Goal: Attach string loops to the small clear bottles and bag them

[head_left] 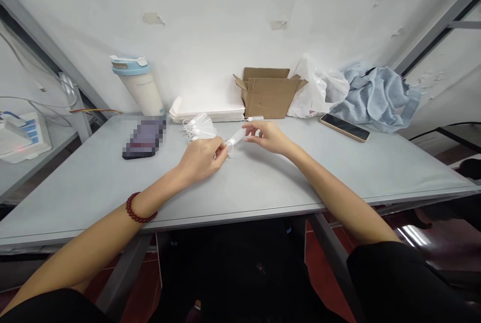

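My left hand (206, 158) is closed in a pinch on the near end of a small translucent white tag (236, 136) with a white top and a thin cord. The tag points away to the right, just above the table. At its far end, my right hand (268, 136) has its thumb and fingers apart; whether they touch it I cannot tell. Left of the tag lies a pile of similar translucent tags (201, 126) with white cords. Another small tag (255, 119) lies in front of the cardboard box.
Along the wall stand a blue-lidded cup (141, 85), a stack of white sheets (210, 110), the open cardboard box (270, 96), a white plastic bag (315, 90) and a blue cloth (379, 97). One phone (145, 137) lies left, another phone (344, 128) right.
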Motion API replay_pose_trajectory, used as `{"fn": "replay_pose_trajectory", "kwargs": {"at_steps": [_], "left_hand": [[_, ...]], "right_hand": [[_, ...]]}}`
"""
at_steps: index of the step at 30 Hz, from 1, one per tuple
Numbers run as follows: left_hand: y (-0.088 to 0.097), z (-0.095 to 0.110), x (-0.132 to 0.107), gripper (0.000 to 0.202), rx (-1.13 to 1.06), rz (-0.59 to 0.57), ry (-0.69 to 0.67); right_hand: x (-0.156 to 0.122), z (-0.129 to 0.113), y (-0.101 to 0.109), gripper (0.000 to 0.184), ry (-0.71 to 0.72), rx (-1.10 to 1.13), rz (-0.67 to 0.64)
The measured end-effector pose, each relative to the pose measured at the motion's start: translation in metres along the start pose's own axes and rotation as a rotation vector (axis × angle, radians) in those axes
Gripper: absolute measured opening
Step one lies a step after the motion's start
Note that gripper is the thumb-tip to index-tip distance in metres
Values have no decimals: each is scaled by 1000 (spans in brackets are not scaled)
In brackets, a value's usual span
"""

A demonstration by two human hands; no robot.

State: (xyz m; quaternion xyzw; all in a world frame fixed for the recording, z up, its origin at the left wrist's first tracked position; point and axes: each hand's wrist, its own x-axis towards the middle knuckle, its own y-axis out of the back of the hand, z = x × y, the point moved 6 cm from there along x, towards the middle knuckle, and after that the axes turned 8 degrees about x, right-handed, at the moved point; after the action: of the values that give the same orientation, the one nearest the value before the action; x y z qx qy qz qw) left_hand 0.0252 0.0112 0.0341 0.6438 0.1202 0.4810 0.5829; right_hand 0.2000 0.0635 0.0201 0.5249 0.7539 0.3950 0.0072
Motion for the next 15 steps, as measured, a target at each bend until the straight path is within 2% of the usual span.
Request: {"fn": "replay_pose_trajectory", "kwargs": {"at_steps": [3,8,15], "left_hand": [[-2,-4,1,22,86,-32,38],[-4,-6,2,29,119,-55,40],[1,-3,1,32,68,11,18]], "right_hand": [[2,15,6,36,-11,-177,62],[8,32,12,35,-29,-390,81],[19,57,4,48,-150,-641,-12]]}}
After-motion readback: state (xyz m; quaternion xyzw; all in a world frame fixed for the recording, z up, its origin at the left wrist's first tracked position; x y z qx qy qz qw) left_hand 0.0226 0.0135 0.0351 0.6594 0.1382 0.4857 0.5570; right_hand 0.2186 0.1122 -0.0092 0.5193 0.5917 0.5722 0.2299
